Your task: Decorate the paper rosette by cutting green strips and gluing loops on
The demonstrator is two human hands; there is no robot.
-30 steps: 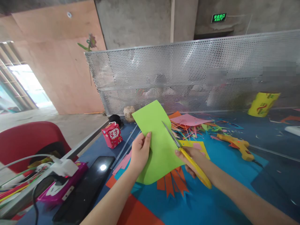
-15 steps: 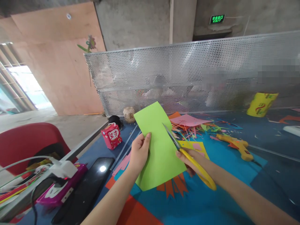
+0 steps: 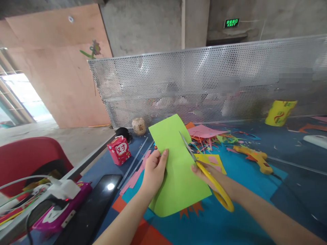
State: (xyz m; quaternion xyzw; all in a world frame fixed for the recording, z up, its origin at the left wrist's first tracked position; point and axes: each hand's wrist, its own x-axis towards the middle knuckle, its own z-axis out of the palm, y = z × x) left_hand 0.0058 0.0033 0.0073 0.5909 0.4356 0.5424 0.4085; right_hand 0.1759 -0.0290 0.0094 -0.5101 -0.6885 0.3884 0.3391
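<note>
A light green paper sheet is held up above the table, slightly bent. My left hand pinches its left edge, thumb on the front. My right hand grips yellow-handled scissors, whose metal blades point up and left over the sheet's right part; whether they are parted is unclear. Beneath the sheet, orange cut paper lies on blue paper. A yellow paper piece with pink bits lies behind my right hand.
Paper scraps pile behind the sheet. A yellow glue gun lies right. On the left are a red box, a black phone and a purple power strip. A mesh partition spans the back, with people behind it.
The green sheet and my left hand have shifted slightly right and down, covering more of the orange cut paper. The background has shifted a little left in the view. Both hands keep their holds.
</note>
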